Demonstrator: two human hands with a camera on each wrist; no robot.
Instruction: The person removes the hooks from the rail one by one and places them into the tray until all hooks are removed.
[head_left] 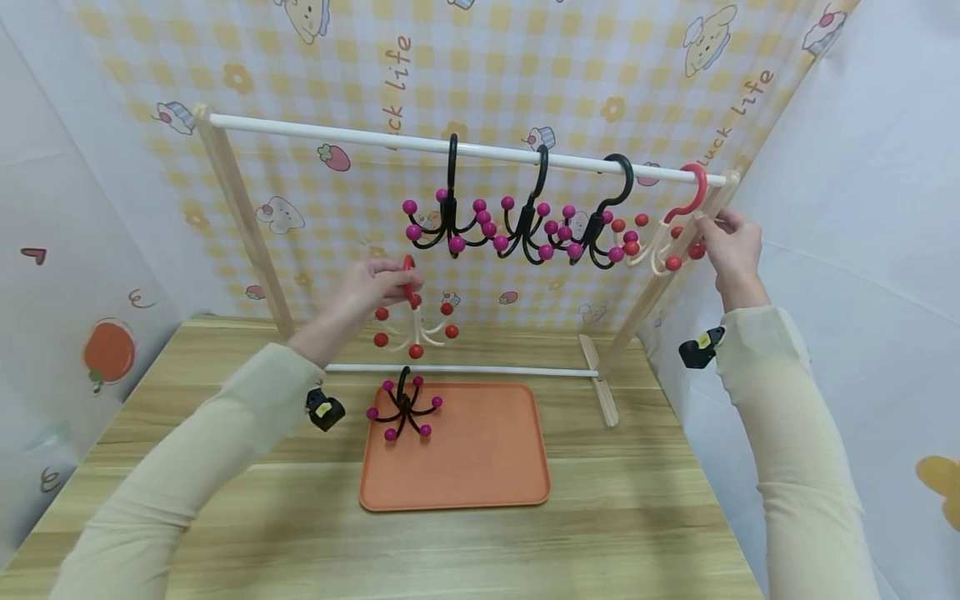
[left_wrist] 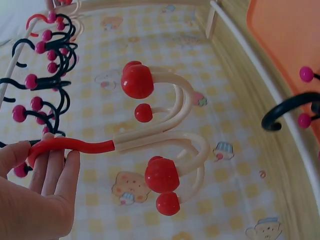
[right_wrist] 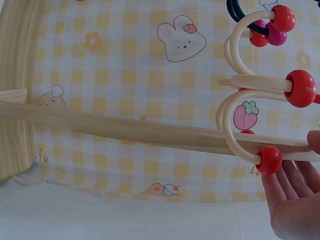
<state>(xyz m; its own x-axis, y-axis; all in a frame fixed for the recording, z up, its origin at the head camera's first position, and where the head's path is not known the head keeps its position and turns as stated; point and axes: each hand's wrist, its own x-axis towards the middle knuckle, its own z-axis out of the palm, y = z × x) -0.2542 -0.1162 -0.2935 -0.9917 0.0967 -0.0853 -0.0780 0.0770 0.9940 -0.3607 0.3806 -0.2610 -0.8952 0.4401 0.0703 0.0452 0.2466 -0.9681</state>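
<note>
My left hand (head_left: 371, 287) pinches the red hook of a cream multi-arm hanger (left_wrist: 160, 135) with red ball tips, holding it below the rail and above the tray. My right hand (head_left: 735, 250) grips the rack's right wooden post (right_wrist: 150, 135) near its top, thumb on one side and fingers on the other. Close beside it, another cream hanger (right_wrist: 250, 82) with red balls hangs from the white rail (head_left: 337, 133) by its red hook. Three black hangers (head_left: 448, 212) with magenta balls hang left of that one. One more black hanger (head_left: 405, 406) lies on the orange tray (head_left: 480, 467).
The rack's left wooden post (head_left: 243, 217) stands behind my left arm. A white lower bar (head_left: 465, 369) runs behind the tray, just above the wooden table (head_left: 600, 517). A checkered cloth backdrop (head_left: 360, 75) hangs behind the rack, with pale walls on both sides.
</note>
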